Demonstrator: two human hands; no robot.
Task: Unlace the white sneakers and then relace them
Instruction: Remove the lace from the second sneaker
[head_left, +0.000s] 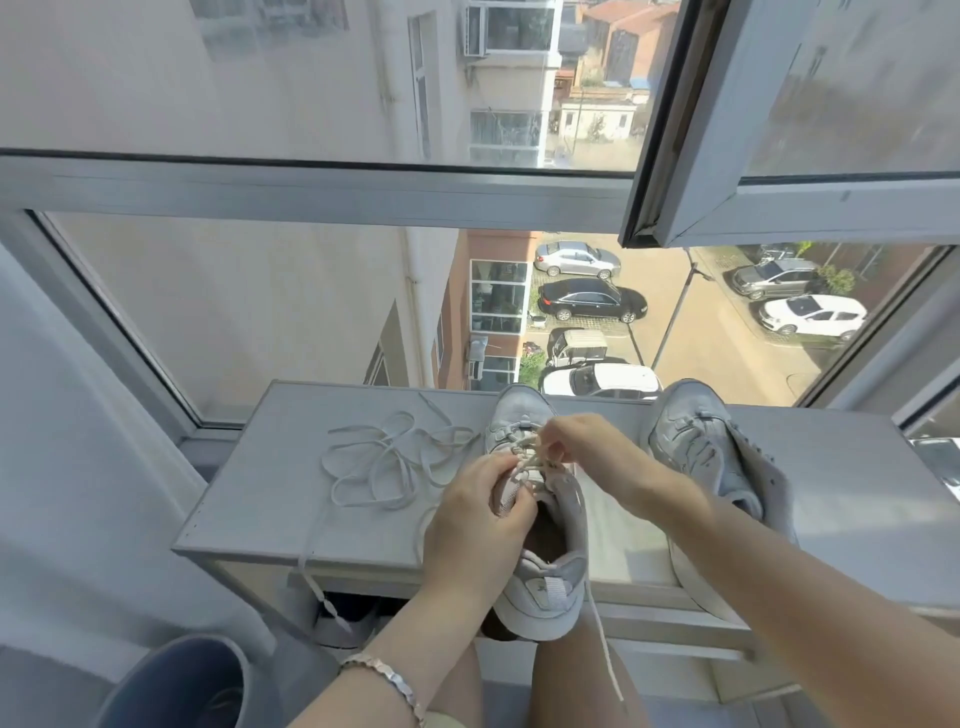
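Note:
Two white sneakers stand on a white shelf top by the window. The near sneaker points away from me, its heel over the front edge. My left hand grips its tongue and side. My right hand pinches its lace at the eyelets. One end of that lace hangs over my leg. The second sneaker lies at the right, partly behind my right forearm. A loose white lace lies coiled left of the near sneaker, one end dangling off the front.
A large window frame rises right behind the shelf, with an open sash at upper right. A grey round bin stands at lower left. More shoes sit dimly inside the shelf below.

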